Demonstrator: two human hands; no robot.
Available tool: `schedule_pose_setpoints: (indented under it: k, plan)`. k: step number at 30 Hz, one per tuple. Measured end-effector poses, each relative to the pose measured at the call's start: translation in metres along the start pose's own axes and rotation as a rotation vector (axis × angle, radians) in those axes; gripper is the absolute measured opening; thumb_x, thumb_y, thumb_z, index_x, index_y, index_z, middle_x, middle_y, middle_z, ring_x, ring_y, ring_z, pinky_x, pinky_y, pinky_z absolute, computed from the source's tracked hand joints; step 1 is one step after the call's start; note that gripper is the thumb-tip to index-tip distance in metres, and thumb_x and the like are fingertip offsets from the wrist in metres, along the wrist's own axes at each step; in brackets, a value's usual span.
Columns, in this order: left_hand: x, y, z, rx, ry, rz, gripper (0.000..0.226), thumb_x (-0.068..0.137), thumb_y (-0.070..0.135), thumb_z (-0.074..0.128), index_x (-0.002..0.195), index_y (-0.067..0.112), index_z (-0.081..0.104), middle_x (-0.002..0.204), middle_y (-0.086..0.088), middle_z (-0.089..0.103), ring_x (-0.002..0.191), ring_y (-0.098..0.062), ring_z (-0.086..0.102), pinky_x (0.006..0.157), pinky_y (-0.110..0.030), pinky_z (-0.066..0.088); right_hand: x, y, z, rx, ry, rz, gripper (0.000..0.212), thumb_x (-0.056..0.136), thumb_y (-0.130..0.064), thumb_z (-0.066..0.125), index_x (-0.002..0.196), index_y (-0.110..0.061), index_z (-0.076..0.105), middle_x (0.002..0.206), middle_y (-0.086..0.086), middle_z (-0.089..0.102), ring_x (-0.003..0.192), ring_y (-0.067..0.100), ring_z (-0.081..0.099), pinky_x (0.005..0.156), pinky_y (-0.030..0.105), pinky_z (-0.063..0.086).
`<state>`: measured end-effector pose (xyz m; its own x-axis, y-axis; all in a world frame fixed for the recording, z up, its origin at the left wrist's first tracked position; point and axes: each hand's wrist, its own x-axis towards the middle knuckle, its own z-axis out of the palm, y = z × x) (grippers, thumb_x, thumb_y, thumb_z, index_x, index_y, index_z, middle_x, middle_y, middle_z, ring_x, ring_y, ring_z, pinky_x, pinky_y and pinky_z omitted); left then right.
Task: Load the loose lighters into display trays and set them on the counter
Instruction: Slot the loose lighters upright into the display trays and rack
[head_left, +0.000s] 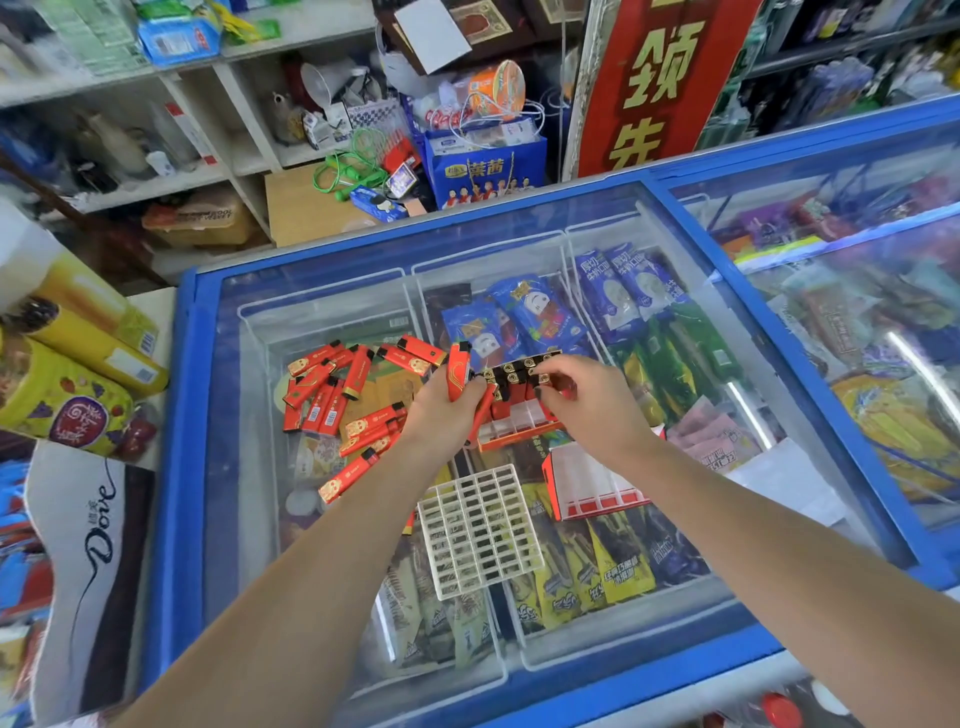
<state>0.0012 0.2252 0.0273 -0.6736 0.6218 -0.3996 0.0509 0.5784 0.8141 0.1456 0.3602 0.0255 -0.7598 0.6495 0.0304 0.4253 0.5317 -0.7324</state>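
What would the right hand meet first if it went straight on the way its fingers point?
The right hand points left and down; it would probably meet the lighters standing in the tray first. Depth is unclear.

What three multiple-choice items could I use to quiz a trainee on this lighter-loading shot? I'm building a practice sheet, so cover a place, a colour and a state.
1. Where does the pile of loose lighters lie?
A. On the freezer's glass lid
B. On a shelf
C. On the floor

2. What colour are the lighter bodies?
A. Green
B. Red
C. White

3. What is the left hand doing?
A. Resting flat
B. Hanging idle
C. Gripping lighters

Answers:
1 A, they lie on the glass lid above the ice creams.
2 B, red with black caps.
3 C, its fingers curl round lighters beside the display tray, where the right hand works.
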Motion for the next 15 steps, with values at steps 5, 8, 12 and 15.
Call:
schedule_pose_setpoints:
  k: [5,8,12,15]
  plan:
    - [-0.002,0.002,0.000,0.000,-0.001,-0.003,0.022,0.103,0.043,0.052,0.100,0.022,0.059,0.076,-0.004,0.066,0.058,-0.015,0.064,0.061,-0.034,0.059,0.003,-0.003,0.006,-0.093,-0.031,-0.135,0.025,0.090,0.000,0.066,0.112,-0.009,0.073,0.106,0.004,0.073,0.083,0.013,0.064,0.079,0.023,0.050]
    - [-0.002,0.003,0.000,-0.006,-0.003,-0.014,0.022,0.103,0.043,0.053,0.098,0.022,0.058,0.079,-0.007,0.066,0.063,-0.020,0.065,0.072,-0.045,0.063,0.005,-0.003,0.010,-0.107,-0.072,-0.147,0.024,0.090,0.002,0.063,0.111,-0.006,0.071,0.107,0.008,0.069,0.091,0.024,0.066,0.082,0.039,0.054]
    - [-0.002,0.003,0.000,-0.020,-0.008,-0.016,0.021,0.103,0.043,0.053,0.097,0.023,0.057,0.077,-0.006,0.065,0.063,-0.020,0.065,0.074,-0.049,0.063,0.003,-0.001,0.012,-0.112,-0.063,-0.148,0.028,0.091,0.001,0.061,0.117,-0.010,0.065,0.110,0.006,0.067,0.089,0.023,0.066,0.078,0.044,0.055]
    - [-0.003,0.004,-0.001,-0.024,-0.014,-0.013,0.020,0.103,0.043,0.053,0.099,0.024,0.057,0.079,-0.007,0.065,0.064,-0.020,0.066,0.074,-0.049,0.063,0.002,-0.001,0.011,-0.147,-0.044,-0.175,0.030,0.094,-0.001,0.056,0.121,-0.012,0.064,0.114,0.006,0.063,0.084,0.023,0.063,0.073,0.040,0.054]
